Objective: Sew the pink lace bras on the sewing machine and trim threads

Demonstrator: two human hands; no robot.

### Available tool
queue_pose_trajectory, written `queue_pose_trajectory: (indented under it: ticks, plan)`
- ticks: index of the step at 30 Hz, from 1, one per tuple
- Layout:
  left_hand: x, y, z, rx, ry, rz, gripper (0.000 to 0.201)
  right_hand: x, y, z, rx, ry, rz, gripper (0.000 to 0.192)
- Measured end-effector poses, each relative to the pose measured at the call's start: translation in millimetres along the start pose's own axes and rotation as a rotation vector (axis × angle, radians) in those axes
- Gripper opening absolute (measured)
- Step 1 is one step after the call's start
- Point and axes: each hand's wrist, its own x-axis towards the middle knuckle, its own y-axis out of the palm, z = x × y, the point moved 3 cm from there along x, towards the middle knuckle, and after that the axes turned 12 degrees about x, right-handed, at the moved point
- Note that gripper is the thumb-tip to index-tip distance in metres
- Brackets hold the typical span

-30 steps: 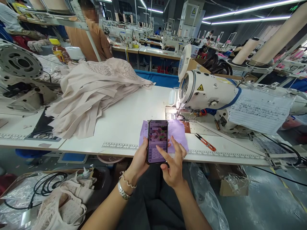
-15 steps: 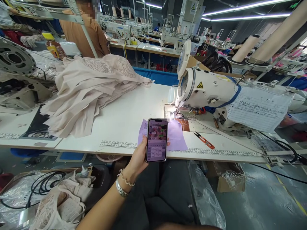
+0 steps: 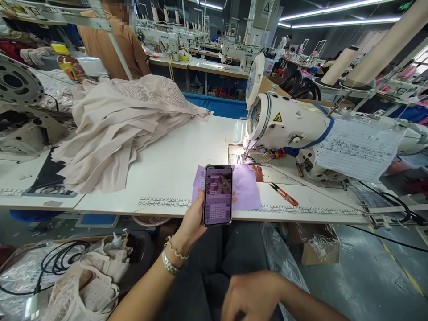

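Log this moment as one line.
left hand: holds phone upright, screen lit | right hand: low over lap, holds nothing visible | purple paper: flat on table behind phone | sewing machine: right

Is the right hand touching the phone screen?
No: the right hand rests low over the lap, apart from the phone, which the left hand holds.

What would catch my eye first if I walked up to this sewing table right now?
Probably the lit phone, held upright in the left hand at the near edge of the white table, just over a purple sheet. Next, the white sewing machine to its right and the heap of beige fabric to its left. The right hand rests low over the lap, holding nothing that shows.
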Motion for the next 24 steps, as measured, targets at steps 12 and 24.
queue_pose_trajectory:
  ticks: [12, 24]
  plan:
    - [3, -8.8, 6, -0.011, -0.013, -0.110, 0.055, 33, -63, 5, -1.276, 0.217, -0.921, 0.063]
    - [3, -6.8, 5, -0.012, -0.006, -0.068, 0.057, 30, -57, -2, -1.241, 0.136, -1.006, 0.053]
